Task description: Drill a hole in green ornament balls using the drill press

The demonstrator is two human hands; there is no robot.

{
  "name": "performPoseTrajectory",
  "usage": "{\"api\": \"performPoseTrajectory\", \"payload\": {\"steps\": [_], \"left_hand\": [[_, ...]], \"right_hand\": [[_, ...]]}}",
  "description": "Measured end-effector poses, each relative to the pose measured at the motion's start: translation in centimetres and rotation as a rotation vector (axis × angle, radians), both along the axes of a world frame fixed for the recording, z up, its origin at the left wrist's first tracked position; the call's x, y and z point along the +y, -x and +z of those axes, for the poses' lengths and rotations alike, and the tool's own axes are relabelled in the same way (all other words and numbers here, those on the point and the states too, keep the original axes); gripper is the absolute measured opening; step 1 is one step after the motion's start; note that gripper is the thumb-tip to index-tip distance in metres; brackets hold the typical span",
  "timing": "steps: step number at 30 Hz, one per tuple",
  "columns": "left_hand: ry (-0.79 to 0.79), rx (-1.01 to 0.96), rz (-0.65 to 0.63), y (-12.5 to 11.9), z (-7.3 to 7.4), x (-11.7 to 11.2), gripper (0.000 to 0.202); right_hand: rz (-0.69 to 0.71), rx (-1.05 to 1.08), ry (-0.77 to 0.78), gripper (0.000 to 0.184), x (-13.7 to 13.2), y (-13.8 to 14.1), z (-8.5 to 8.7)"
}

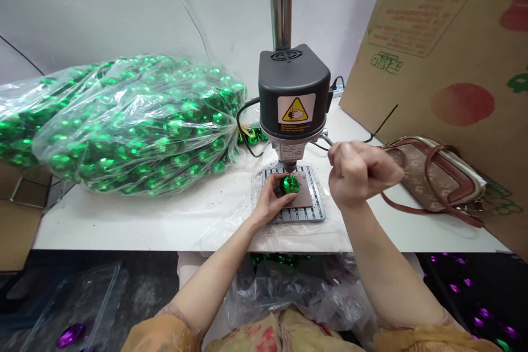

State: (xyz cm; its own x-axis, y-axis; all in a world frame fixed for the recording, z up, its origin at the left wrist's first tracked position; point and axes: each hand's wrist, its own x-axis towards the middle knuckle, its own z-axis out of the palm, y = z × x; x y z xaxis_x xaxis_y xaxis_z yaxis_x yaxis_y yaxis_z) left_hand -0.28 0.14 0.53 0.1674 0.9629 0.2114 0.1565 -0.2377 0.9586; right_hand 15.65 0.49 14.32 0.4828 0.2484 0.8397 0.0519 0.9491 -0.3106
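Head view, and it's the only one: your left hand (pixel 270 201) has the shiny green ball (pixel 291 184) pinched between thumb and fingers, right under the chuck of the drill press (pixel 295 91). Makes sense to me, since a round thing like that would likely roll or spin without a steady grip from the side. It sits on a brownish pad (pixel 304 198) on the grooved base plate (pixel 319 212), and I'd guess the pad is there to spare the metal. Can't tell if the bit is actually touching the ball.

Your right hand (pixel 358 173) is a tight fist, seemingly round the lever (pixel 327 139), though your fingers hide most of it. Splitting the hands like that leaves one for steadying and one for the machine.

As for what's around: a big clear bag (pixel 144 121) stuffed with green balls hogs the left of the counter (pixel 144 223), with a black cable (pixel 238 121) looping between it and the press. On your right, a handbag (pixel 437 176) lies near your fist and a cardboard box (pixel 429 60) walls off that side, so elbow room looks tighter there. Nothing blocks your view of the ball, imo.
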Motion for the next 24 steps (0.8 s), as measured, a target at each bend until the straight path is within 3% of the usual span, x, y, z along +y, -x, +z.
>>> {"api": "performPoseTrajectory", "payload": {"steps": [2,4,7,9,11,14,16,18,20,22,24], "left_hand": [[-0.019,0.024,0.047,-0.1,0.2,-0.3,0.053],[-0.078,0.079,0.172,-0.2,0.2,-1.4,0.051],[-0.308,0.192,0.303,0.2,-0.6,-5.2,0.048],[-0.544,0.283,0.174,0.7,-1.8,-8.8,0.046],[-0.75,0.443,-0.076,1.4,-3.5,-12.4,0.039],[-0.82,0.699,-0.353,2.5,-5.7,-16.1,0.037],[-0.796,0.721,-0.359,3.4,-6.4,-16.8,0.039],[-0.805,0.598,-0.242,4.5,-6.0,-15.8,0.033],[-0.759,0.428,-0.016,5.9,-4.5,-12.9,0.021],[-0.575,0.344,0.264,7.4,-2.2,-8.1,0.018],[-0.412,0.368,0.415,8.8,0.2,-2.1,0.016]], "right_hand": [[0.037,0.033,0.153,0.049,0.0,0.1,2.2],[0.07,0.028,0.25,0.046,0.1,0.1,4.1],[0.082,0.005,0.29,0.046,0.3,-0.1,5.5],[0.075,-0.025,0.291,0.048,0.4,-0.3,5.4],[0.076,-0.039,0.283,0.048,0.4,-0.3,5.1],[0.088,-0.018,0.257,0.047,0.5,-0.4,4.7],[0.099,0.002,0.253,0.045,0.5,-0.4,4.7],[0.102,0.016,0.255,0.044,0.5,-0.4,4.7],[0.098,0.016,0.259,0.043,0.5,-0.4,4.7],[0.089,0.011,0.261,0.042,0.5,-0.4,4.7],[0.072,0.018,0.263,0.04,0.5,-0.4,4.7]]}}
